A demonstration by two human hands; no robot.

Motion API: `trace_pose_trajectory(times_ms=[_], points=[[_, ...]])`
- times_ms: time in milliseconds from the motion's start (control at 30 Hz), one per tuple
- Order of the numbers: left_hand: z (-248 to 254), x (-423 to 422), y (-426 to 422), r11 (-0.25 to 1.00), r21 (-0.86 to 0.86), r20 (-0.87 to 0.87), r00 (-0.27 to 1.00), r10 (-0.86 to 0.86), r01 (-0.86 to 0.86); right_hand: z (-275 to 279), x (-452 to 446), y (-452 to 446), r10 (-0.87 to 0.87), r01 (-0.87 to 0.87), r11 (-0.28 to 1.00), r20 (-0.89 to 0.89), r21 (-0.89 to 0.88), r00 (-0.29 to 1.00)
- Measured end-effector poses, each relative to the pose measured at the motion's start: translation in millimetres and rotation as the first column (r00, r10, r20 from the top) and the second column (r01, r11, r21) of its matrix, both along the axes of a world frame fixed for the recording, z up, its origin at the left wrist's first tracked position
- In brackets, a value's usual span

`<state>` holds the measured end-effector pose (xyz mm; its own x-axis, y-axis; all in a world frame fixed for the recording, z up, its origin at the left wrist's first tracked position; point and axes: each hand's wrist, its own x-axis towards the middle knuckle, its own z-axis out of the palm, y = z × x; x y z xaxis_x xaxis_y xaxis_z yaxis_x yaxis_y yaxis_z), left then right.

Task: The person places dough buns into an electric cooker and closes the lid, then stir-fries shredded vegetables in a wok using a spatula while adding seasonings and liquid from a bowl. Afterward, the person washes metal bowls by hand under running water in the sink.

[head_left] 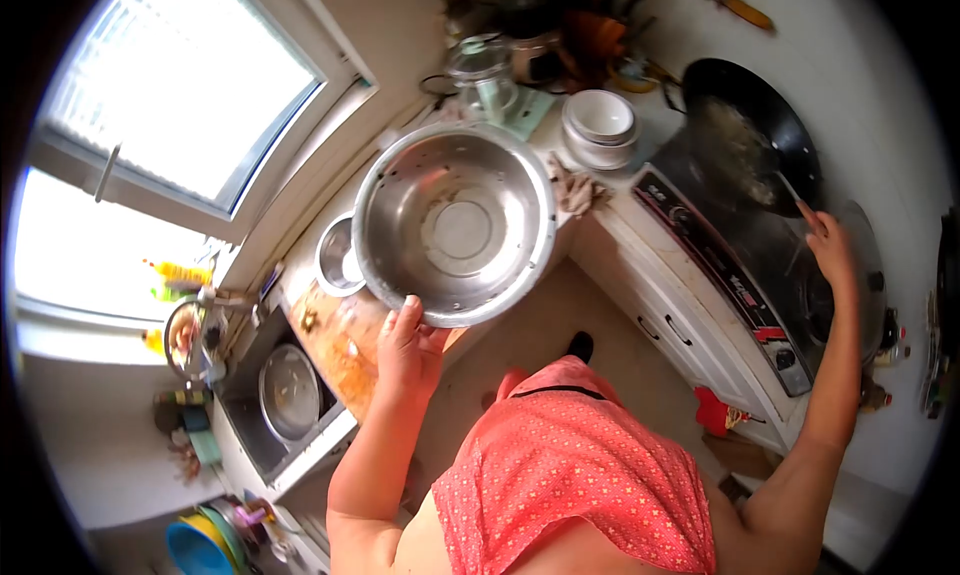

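Note:
My left hand grips the near rim of a large stainless steel basin, thumb over the edge. The basin is held up in mid-air and tilted towards me; only wet specks and small bits show inside. On the right, my right hand is closed around the handle of a cooking utensil, apparently a spatula. Its head reaches into a black wok and is hard to make out among the pale, steaming food. Under the wok is a gas stove.
A small steel bowl and a wooden cutting board lie left of the basin, by the sink. Stacked white bowls and a crumpled cloth sit near the stove. A large round lid stands behind my right wrist.

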<state>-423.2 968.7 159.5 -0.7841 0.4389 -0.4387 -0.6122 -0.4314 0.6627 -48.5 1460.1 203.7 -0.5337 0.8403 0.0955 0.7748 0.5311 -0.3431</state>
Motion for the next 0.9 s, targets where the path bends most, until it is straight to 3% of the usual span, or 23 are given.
trace_pose_trajectory(times_ms=[67,200,333,400,500,567,800,900], points=[[-2,-1,-35,1.000,0.000,0.011,1.000,0.007,-0.007,6,-16,-29,-0.077,-0.007,0.875,0.154,0.484,0.985],[-19,7,-116,0.998,-0.046,0.060,0.998,0.032,-0.029,-10,-74,-91,0.239,-0.191,0.919,-0.100,0.346,0.966],[-48,25,-199,0.993,-0.058,0.111,0.987,0.113,-0.107,-49,-165,-212,0.283,-0.309,0.946,-0.216,-0.098,0.935],[-40,35,-230,0.975,-0.128,0.134,0.971,0.199,-0.182,-65,-206,-261,0.466,-0.478,0.870,-0.114,-0.125,0.878],[-40,41,-273,0.949,-0.141,0.176,0.936,0.304,-0.281,-78,-273,-340,0.592,-0.621,0.751,-0.185,-0.227,0.784],[-46,46,-305,0.924,-0.193,0.185,0.913,0.364,-0.329,-83,-309,-383,0.715,-0.774,0.577,-0.296,-0.260,0.633],[-57,55,-356,0.812,-0.239,0.127,0.812,0.570,-0.533,-95,-407,-476,0.871,-0.913,0.248,-0.339,-0.323,0.356],[-58,50,-371,0.754,-0.304,0.075,0.775,0.628,-0.582,-110,-444,-515,0.858,-0.909,0.160,-0.400,-0.385,0.321]])
